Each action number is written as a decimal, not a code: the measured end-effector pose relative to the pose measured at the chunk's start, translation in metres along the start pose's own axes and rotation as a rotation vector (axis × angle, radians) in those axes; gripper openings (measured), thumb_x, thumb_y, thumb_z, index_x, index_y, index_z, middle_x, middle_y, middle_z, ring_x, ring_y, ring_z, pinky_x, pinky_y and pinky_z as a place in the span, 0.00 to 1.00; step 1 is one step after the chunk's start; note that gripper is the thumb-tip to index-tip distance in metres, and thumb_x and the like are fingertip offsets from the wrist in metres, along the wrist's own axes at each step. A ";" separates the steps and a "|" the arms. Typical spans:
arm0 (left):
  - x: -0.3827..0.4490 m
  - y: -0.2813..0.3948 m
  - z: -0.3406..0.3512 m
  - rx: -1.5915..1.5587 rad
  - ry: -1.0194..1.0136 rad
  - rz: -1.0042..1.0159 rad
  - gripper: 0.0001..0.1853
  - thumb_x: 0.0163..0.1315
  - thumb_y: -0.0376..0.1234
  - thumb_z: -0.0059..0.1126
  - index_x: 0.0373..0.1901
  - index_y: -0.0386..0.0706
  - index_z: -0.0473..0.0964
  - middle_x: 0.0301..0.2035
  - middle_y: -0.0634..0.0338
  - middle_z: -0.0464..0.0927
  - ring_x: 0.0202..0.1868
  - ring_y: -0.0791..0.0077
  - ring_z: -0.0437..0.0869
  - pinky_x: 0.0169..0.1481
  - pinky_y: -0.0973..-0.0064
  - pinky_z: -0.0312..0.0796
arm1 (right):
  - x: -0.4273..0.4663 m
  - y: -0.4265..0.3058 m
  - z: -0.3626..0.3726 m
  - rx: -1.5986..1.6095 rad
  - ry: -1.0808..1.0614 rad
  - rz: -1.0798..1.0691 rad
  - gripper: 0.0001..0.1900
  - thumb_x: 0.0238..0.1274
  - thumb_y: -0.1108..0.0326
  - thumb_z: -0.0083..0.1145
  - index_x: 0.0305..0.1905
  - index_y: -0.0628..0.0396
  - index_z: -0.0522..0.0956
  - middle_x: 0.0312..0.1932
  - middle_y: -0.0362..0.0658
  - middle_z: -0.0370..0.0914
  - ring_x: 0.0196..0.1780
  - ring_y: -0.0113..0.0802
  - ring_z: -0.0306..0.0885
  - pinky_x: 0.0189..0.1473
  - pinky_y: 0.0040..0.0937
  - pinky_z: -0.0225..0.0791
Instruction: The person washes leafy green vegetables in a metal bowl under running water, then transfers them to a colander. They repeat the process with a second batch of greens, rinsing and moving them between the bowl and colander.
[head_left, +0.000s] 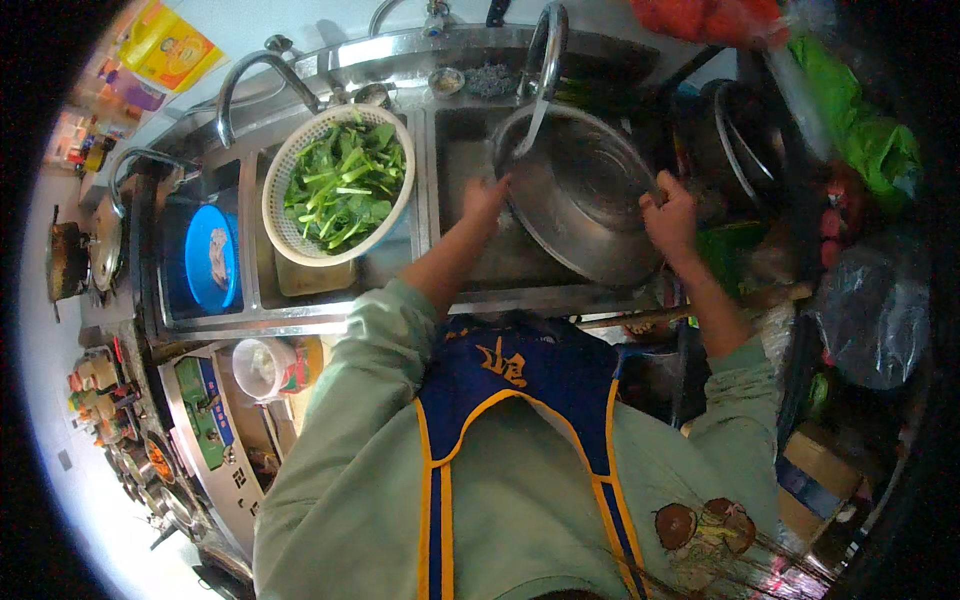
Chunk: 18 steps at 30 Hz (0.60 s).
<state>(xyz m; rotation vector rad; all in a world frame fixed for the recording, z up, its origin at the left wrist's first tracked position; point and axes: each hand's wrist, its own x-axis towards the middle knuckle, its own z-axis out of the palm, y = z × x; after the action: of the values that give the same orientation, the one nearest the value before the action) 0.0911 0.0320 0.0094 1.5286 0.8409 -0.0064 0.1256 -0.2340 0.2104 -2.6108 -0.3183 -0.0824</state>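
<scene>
A large stainless steel basin (592, 217) is tilted in the right sink compartment, some of its rim over the sink's right side. My left hand (486, 199) holds its left rim; the fingers are partly hidden. On the opposite rim, my right hand (670, 217) grips with the thumb on top. From the curved faucet (553, 45) above, a stream of water (535, 126) falls toward the left part of the basin. To the left, a white plastic colander (271, 202) heaped with cut leafy greens (345, 184) rests over the middle compartment.
In the left compartment sits a blue basin (196, 259) with a pale piece of food (218, 259). Two more faucets (259, 64) arch over the sink from behind. Small metal bowls (446, 81) stand on the back ledge. A white bucket (259, 367) stands below the sink's front edge.
</scene>
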 end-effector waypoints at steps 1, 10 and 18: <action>0.001 -0.014 -0.010 0.248 -0.114 0.018 0.28 0.63 0.44 0.59 0.56 0.33 0.70 0.41 0.51 0.81 0.45 0.61 0.81 0.49 0.65 0.73 | 0.007 0.010 0.004 0.107 0.056 -0.006 0.07 0.50 0.73 0.60 0.35 0.60 0.74 0.28 0.48 0.77 0.30 0.43 0.77 0.37 0.39 0.71; -0.020 -0.098 -0.066 0.318 -0.377 -0.282 0.26 0.61 0.47 0.55 0.51 0.34 0.73 0.44 0.48 0.78 0.44 0.56 0.80 0.46 0.58 0.72 | 0.012 0.106 0.095 1.061 -0.129 0.711 0.23 0.55 0.74 0.58 0.58 0.61 0.70 0.45 0.48 0.78 0.42 0.41 0.77 0.45 0.40 0.72; -0.049 -0.104 -0.079 -0.421 -0.102 -0.583 0.18 0.63 0.40 0.53 0.46 0.34 0.74 0.40 0.47 0.79 0.38 0.49 0.83 0.40 0.48 0.77 | -0.006 0.129 0.159 1.040 -0.240 0.679 0.17 0.60 0.71 0.58 0.53 0.62 0.71 0.37 0.42 0.75 0.38 0.34 0.73 0.44 0.35 0.69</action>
<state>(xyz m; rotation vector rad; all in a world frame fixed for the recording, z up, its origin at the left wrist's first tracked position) -0.0337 0.0656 -0.0429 0.8484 1.1009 -0.3127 0.1508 -0.2662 0.0091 -1.5627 0.3775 0.4973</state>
